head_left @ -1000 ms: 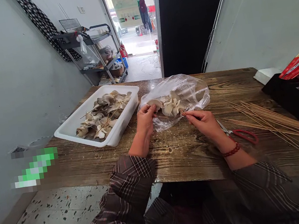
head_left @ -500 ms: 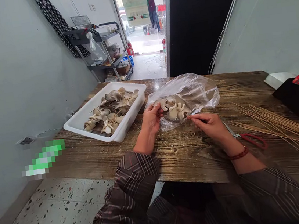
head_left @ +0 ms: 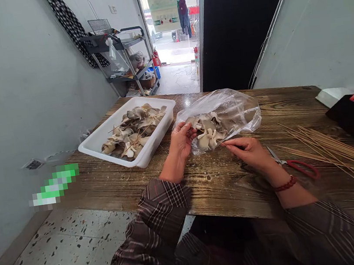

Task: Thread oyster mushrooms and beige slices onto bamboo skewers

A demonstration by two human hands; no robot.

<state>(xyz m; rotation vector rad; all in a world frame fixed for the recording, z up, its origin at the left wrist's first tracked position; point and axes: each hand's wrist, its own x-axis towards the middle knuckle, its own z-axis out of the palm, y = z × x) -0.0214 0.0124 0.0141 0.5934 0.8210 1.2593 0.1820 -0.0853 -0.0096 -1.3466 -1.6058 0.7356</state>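
Note:
My left hand [head_left: 183, 139] is closed, its thumb and fingers pinched at the left edge of the grey-white oyster mushrooms [head_left: 209, 133]. A thin bit of stick shows beside those fingertips; exactly what they grip is partly hidden. My right hand [head_left: 247, 151] pinches the near end of a bamboo skewer [head_left: 222, 143], which points up and left into the mushrooms. The mushrooms are over a clear plastic bag [head_left: 236, 109] spread on the wooden table. To the left stands a white plastic tub [head_left: 147, 154] holding more oyster mushrooms [head_left: 139, 122], with thin skewers among them.
Red-handled scissors [head_left: 302, 168] lie right of my right hand. Beyond them is a loose bundle of bamboo skewers [head_left: 340, 144]. A black box [head_left: 348, 119] with red packets sits at the table's right end. A shelf cart [head_left: 118, 44] stands past the far edge.
The mushrooms between my hands have turned and bunched differently, and a bit of stick now shows by my left fingers. My right hand stays pinched on the skewer. The view has shifted slightly.

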